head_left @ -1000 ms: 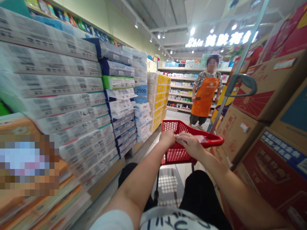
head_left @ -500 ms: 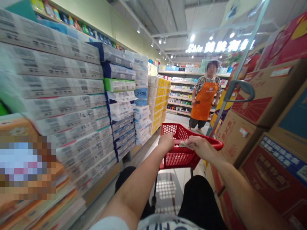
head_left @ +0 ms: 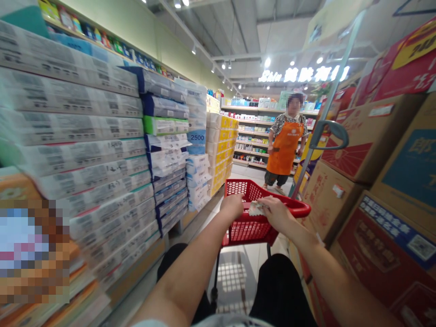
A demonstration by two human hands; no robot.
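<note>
A red plastic shopping cart [head_left: 254,190] stands in the aisle right in front of me. My left hand [head_left: 231,206] is closed round the near handle bar of the cart. My right hand [head_left: 276,212] grips the same bar further right, with a small crumpled paper [head_left: 255,208] pinched under its fingers against the bar. The basket's inside looks bare as far as it shows. My dark trousers fill the bottom of the view.
Tall stacks of wrapped tissue packs [head_left: 102,150] wall the left side. Piled cardboard boxes [head_left: 371,136] and a grey trolley handle [head_left: 329,131] crowd the right. A person in an orange apron [head_left: 284,147] stands ahead in the aisle by shelves.
The view has advanced slightly down the aisle with the cart. Both hands stay on the handle; my right hand has shifted a little along the bar with the paper.
</note>
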